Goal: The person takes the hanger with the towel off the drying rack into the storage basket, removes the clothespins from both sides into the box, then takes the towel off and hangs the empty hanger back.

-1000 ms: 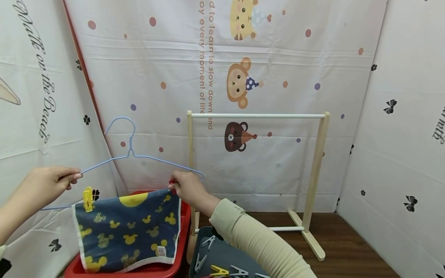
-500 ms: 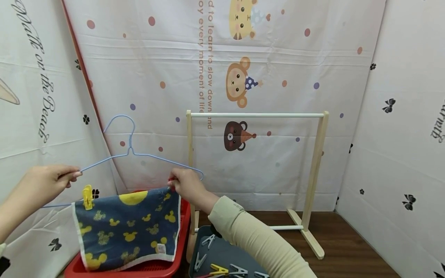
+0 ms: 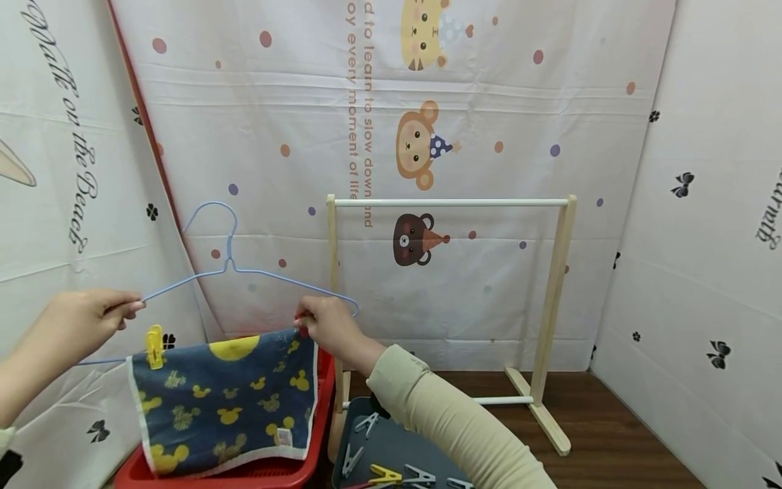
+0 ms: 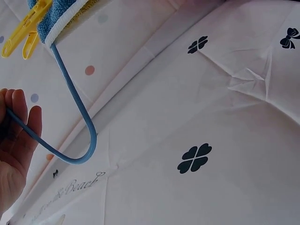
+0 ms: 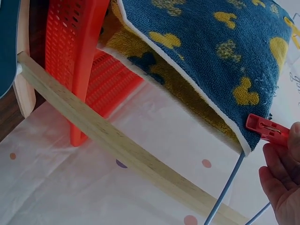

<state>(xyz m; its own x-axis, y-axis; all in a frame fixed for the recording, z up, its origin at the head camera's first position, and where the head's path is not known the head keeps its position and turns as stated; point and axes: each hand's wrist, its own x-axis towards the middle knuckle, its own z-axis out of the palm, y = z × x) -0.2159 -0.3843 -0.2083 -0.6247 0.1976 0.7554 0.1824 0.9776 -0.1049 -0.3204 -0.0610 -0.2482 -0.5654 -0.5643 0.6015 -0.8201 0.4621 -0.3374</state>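
Observation:
My left hand [image 3: 85, 324] grips the left arm of a blue wire hanger [image 3: 275, 277], whose hook points up. Folded over the hanger's lower bar is a dark blue towel [image 3: 229, 390] with yellow mouse-head shapes. A yellow clothespin [image 3: 155, 348] clamps the towel's upper left corner to the bar. At the upper right corner my right hand [image 3: 332, 329] pinches a red clothespin [image 5: 269, 129], its jaws on the towel's edge around the bar in the right wrist view. In the left wrist view the hanger's bent end [image 4: 86, 157] leads into the curled left fingers.
Below the towel stands a red plastic basket [image 3: 326, 407]. Beside it, a dark grey tray [image 3: 391, 451] holds several clothespins, partly hidden by the right sleeve. A wooden rack [image 3: 552, 299] with a white top rod [image 3: 452, 202] stands behind on the brown table [image 3: 617, 421].

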